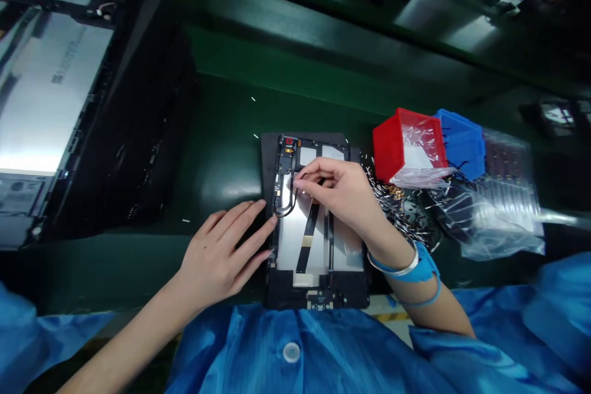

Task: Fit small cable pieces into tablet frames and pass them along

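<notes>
An opened tablet (318,298) lies in front of me, its silvery battery (289,246) and inner boards exposed. My right hand (339,191) is over its upper half, thumb and forefinger pinched on a thin black cable (287,212). The cable bends in a loop near the tablet's left side. My left hand (228,249) is spread flat, with its fingertips touching the left edge of the tablet beside that loop. A black ribbon cable (305,246) with a tan band slants across the battery below my right hand. The very tip of the pinch is hard to make out.
At the left stands a tall stack of opened tablets (133,135). To the right are a red bin (386,146), a blue bin (464,141), scattered small parts (401,212) and clear plastic bags (503,228). Blue sleeves of people (563,308) show on both sides.
</notes>
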`<state>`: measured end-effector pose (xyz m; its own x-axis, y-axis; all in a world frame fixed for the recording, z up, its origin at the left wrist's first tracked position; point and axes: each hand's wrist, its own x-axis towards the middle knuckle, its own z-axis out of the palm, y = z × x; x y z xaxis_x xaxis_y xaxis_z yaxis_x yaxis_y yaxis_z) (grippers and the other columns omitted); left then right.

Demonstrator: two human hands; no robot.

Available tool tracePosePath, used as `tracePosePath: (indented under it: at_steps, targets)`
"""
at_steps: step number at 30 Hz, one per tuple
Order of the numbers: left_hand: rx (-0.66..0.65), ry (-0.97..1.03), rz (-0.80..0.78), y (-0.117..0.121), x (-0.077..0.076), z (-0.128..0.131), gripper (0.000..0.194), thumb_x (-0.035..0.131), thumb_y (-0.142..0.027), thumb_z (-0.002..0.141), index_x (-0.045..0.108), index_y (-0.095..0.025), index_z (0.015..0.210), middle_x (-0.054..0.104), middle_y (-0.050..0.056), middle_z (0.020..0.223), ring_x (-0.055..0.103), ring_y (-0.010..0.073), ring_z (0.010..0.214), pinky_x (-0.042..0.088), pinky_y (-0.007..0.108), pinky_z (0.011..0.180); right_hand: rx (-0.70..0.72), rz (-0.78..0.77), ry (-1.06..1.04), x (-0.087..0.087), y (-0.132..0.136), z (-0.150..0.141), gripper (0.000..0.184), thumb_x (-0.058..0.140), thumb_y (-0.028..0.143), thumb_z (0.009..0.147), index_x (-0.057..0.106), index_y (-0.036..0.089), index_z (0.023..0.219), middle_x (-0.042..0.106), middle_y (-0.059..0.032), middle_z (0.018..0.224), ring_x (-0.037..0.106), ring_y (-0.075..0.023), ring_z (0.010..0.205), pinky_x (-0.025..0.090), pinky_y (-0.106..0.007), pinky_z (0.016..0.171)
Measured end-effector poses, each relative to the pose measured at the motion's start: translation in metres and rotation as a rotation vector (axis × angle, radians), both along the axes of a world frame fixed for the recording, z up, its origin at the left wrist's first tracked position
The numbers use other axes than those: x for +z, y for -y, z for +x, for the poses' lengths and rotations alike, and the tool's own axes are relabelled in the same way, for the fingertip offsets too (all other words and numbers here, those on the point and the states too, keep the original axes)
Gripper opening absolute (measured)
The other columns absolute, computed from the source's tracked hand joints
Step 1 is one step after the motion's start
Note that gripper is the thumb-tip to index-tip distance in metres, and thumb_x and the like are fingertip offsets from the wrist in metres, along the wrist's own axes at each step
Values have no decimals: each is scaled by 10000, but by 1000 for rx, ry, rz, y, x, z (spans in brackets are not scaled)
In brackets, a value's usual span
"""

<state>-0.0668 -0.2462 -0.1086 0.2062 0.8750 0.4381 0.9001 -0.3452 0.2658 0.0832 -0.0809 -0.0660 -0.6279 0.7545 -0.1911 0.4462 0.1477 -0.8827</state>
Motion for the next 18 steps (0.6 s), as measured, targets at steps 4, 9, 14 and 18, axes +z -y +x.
tracePosePath:
  at_steps: [4,9,14,18]
  targets:
    - [4,75,-30,-2,1,1,335,556,-191,892,567,-67,1204,602,237,1216,577,343,1117,500,412,811,26,107,77,3,-6,0,29,693,163,733,682,159,706,595,47,596,478,-62,565,357,-226,560]
    - [-18,50,-37,-3,-1,-1,349,569,-195,887,559,-64,1210,599,236,1223,580,349,1115,505,423,809,92,126,118,0,-12,0,51,707,190,738,687,157,705,565,54,578,430,-57,543,309,-231,539]
    - [-18,54,-39,-4,1,-1,324,567,-185,884,564,-60,1183,604,241,1202,581,352,1107,507,427,797,100,125,117,-2,-14,0,28,696,169,737,690,156,713,536,60,554,432,-63,547,315,-236,554]
    - [-36,21,-36,-9,6,3,345,529,-274,912,568,-54,1175,582,255,1248,561,364,1148,490,449,836,93,112,117,-2,-13,0,30,689,176,742,686,157,718,520,65,541,429,-65,540,329,-241,571]
